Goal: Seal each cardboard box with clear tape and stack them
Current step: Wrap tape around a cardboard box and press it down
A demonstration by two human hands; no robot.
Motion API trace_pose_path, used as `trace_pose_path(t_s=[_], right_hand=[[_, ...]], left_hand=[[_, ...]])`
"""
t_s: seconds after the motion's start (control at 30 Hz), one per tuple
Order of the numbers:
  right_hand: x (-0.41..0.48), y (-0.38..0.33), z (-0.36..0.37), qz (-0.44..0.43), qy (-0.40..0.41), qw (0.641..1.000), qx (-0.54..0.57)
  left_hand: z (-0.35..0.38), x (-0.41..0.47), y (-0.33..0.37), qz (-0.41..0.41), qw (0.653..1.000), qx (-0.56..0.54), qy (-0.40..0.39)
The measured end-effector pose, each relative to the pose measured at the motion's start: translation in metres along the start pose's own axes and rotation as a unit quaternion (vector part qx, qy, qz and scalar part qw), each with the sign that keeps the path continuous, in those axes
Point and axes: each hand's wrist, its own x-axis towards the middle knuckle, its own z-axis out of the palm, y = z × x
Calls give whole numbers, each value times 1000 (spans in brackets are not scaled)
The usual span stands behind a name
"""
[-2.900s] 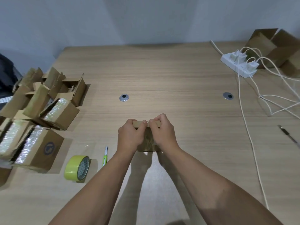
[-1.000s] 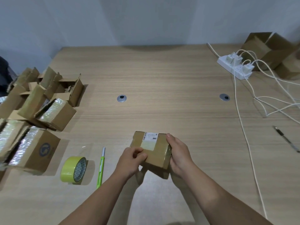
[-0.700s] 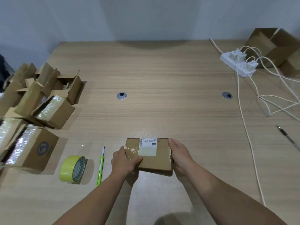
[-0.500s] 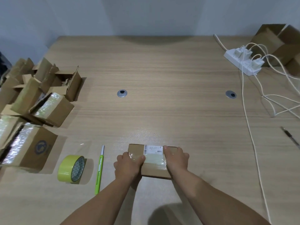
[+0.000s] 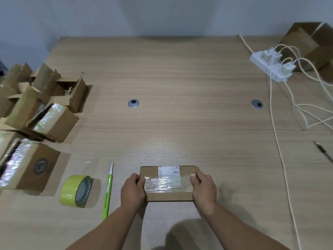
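head view: looks down on a wooden table; both forearms come in from the bottom edge.
landmark: yellow-green tape roll, standing on its edge.
flat box: lies flat on the table right of the tape roll, with a green cutter between them; its long axis runs left to right.
hidden: both short ends of the flat box are covered by the hands; its underside cannot be seen.
left hand: wrapped round the box's left end, thumb on top at the edge of the clear tape.
right hand: clasps the right end, thumb pressed on the tape, forefinger laid along the end.
clear tape: a wrinkled, shiny band along the top of the box, end to end.
writing: a white label sits at the box's far edge, partly under the tape; its print is too small to read.
logo: a round dark mark on the side of a carton left of the tape roll; no words legible.
pile of boxes: behind and left of the tape roll, flaps up, cut off by the left edge.
power strip: far right of and behind the tape roll, white cables trailing out of view.
dark pen-like thing: far right of the tape roll, cut off; hard to make out.
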Motion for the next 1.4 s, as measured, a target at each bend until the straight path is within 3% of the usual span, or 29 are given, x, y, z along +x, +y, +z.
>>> trace_pose_path(t_s=[0.3, 0.53, 0.77, 1.0, 1.4], right_hand=[[-4, 11, -23, 22, 7, 999, 22], [-21, 11, -38, 34, 19, 998, 52], [-35, 16, -35, 94, 24, 987, 130], [-18, 17, -36, 99, 27, 971, 217], [32, 4, -88, 78, 50, 984, 154]], left_hand=[[3, -37, -14, -42, 998, -47, 9], [-7, -52, 5, -61, 970, -234, -34], [-13, -44, 14, -49, 958, -272, -81], [0, -35, 25, -58, 948, -285, -128], [46, -32, 72, -86, 936, -322, -114]])
